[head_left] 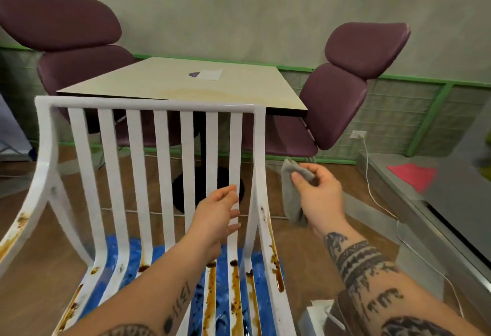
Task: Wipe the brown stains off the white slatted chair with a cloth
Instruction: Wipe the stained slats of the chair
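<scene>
The white slatted chair (138, 149) fills the left and middle of the head view, back upright. Brown stains (235, 290) run down the lower slats, the right rail and the left armrest. My left hand (216, 216) grips the second slat from the right at mid height, fingers curled round it. My right hand (317, 189) is just right of the chair's right rail and apart from it. It pinches a grey cloth (291, 197) that hangs down from thumb and fingers.
A beige square table (186, 83) stands just behind the chair, with purple padded chairs (345, 96) on both sides. A blue sheet (138, 253) lies under the chair on the wood floor. A grey counter (438, 203) and a white cable run along the right.
</scene>
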The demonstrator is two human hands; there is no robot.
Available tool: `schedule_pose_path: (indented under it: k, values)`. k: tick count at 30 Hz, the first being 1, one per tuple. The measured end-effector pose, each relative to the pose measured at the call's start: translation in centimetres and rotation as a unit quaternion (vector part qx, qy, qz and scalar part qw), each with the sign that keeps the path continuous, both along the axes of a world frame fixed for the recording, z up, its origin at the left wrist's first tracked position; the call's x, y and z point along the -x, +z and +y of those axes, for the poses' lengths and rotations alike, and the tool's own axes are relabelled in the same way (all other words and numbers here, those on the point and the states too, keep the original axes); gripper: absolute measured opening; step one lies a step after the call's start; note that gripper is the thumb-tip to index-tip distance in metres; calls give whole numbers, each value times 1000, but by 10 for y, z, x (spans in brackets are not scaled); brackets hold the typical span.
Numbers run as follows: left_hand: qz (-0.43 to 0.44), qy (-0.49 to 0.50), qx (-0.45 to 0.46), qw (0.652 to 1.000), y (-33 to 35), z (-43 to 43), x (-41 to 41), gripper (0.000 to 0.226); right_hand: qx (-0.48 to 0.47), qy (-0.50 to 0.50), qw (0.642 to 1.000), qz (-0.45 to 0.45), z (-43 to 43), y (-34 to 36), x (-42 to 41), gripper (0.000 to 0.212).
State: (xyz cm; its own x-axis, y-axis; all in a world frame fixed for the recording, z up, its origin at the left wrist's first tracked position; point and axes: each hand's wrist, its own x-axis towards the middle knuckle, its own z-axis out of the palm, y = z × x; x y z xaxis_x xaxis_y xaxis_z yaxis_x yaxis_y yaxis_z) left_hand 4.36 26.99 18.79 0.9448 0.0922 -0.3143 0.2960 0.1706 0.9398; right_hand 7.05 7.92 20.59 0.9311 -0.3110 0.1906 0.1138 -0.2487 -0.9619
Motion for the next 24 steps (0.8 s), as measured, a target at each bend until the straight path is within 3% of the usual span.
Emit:
schedule_pose_path:
  k: [3,6,10,15,19,24]
  values:
    - [44,-21,17,999,-18,-5,-18,31,158,-8,986,-49,0,-3,-33,19]
    - [75,-50,43,995,-26,-19,-33,26,293,36,949,-108,10,-9,-62,30]
    - [93,-76,118,986,-30,-33,-42,28,415,100,901,-75,23,-24,-87,36]
    - [124,-73,179,973,-41,-28,-48,60,488,151,859,-45,22,-38,-71,48]
    - [138,-55,245,958,-45,-20,-43,83,457,183,868,62,8,-23,-59,37]
    - [140,-55,228,962,-40,-22,-37,86,421,121,899,-21,16,-9,-77,35]
